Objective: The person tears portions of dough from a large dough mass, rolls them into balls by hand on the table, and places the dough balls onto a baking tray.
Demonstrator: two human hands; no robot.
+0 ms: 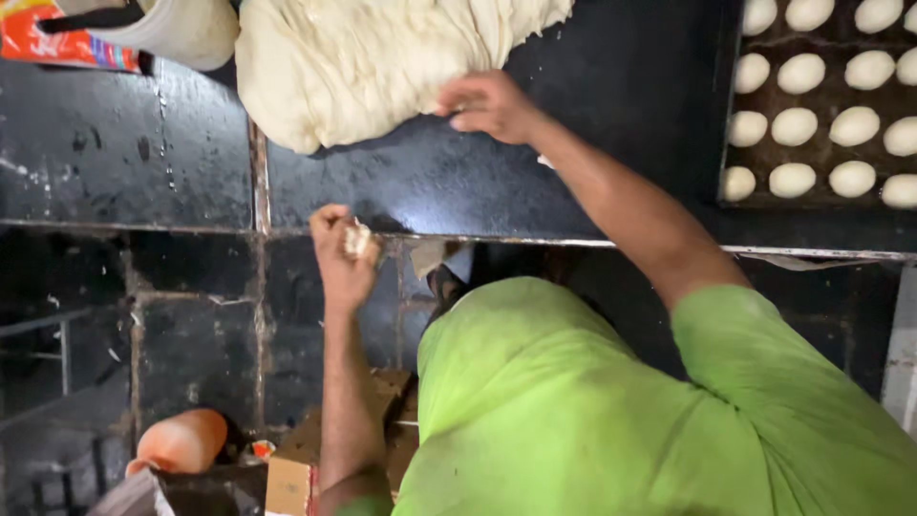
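Head view, right hand (489,103) touching dough mass (373,57)

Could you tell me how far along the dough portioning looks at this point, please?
Done: rows of shaped dough balls already sit on the dark tray. In hand: the left hand is closed around a small dough piece, while the right hand touches the edge of the big dough mass. Left: most of that mass on the black counter is undivided.
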